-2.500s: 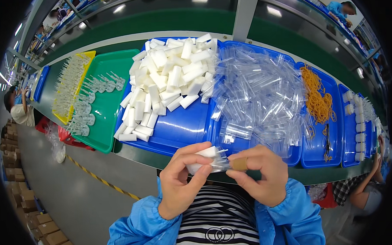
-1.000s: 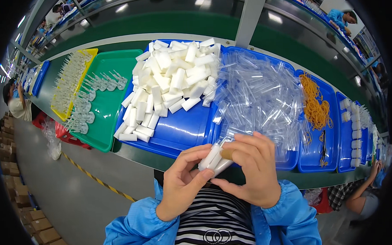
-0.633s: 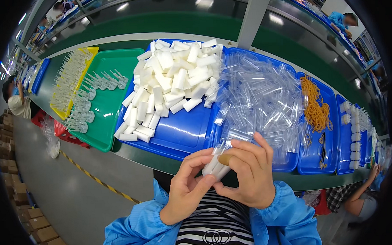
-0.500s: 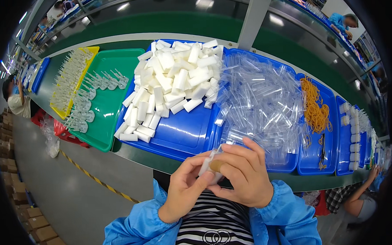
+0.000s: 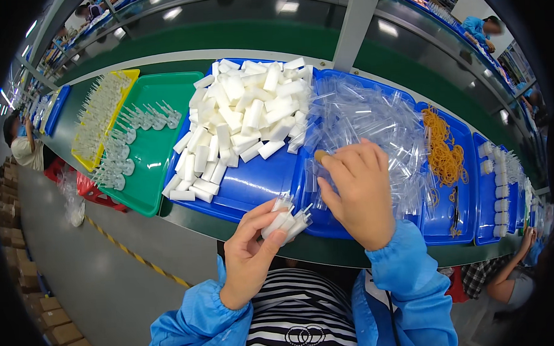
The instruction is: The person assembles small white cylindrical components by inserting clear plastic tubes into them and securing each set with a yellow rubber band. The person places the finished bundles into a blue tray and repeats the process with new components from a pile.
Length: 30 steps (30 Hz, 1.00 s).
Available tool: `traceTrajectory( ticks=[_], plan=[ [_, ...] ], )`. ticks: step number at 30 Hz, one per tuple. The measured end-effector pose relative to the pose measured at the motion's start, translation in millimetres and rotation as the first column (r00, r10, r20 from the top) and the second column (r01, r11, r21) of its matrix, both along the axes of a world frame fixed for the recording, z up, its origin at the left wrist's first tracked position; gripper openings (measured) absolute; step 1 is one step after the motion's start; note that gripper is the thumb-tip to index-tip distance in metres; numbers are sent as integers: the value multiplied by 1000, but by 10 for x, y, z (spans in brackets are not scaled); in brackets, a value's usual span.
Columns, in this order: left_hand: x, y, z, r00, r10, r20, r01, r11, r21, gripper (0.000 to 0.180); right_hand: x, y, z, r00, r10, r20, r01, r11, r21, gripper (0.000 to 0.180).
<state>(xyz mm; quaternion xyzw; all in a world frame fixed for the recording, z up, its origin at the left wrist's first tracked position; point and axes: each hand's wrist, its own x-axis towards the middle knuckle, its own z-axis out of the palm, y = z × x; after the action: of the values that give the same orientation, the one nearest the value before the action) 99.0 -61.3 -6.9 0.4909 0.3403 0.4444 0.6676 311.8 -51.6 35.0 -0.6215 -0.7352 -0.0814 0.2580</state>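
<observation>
My left hand (image 5: 249,253) is closed around a small bunch of white cylinders (image 5: 286,224) with clear plastic about their far ends. Thin prongs stick out at the right of the bunch. My right hand (image 5: 363,188) is over the near left part of a heap of clear plastic tubes (image 5: 379,127). Its thumb and forefinger are apart, and a tan cover sits on one fingertip. I see nothing plainly held in it, though clear tubes lie right beside the fingers. The tubes lie in a blue tray (image 5: 407,232).
Left of the tubes, white cylinders (image 5: 244,107) are heaped in another blue tray (image 5: 253,186). Further left are a green tray (image 5: 164,91) and a yellow tray (image 5: 133,74) with pronged clear pieces. Orange rubber bands (image 5: 441,149) and scissors (image 5: 455,212) lie to the right.
My hands were together around the white piece. Now the right hand has let go and moved up and right to the clear tubes, while the left keeps the bunch slightly further left.
</observation>
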Motion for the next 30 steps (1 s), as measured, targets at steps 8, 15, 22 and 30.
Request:
traceTrajectory(
  ticks=[8,15,22,30],
  plan=[
    [59,8,53,999,-21,-38,23,999,44,30,18,-221,195,681,45,-731,-146,986,-75,36],
    [67,-1,118,990,-111,-86,121,985,119,33,-24,-380,349,102,-111,-989,-303,943,-138,40],
    [111,-23,230,982,-146,-121,158,983,94,31,-20,-480,120,208,-23,-978,-205,977,-66,41],
    [135,-44,230,982,-147,-115,159,982,100,31,21,-485,90,309,-99,-946,-165,974,-156,34]
  ],
)
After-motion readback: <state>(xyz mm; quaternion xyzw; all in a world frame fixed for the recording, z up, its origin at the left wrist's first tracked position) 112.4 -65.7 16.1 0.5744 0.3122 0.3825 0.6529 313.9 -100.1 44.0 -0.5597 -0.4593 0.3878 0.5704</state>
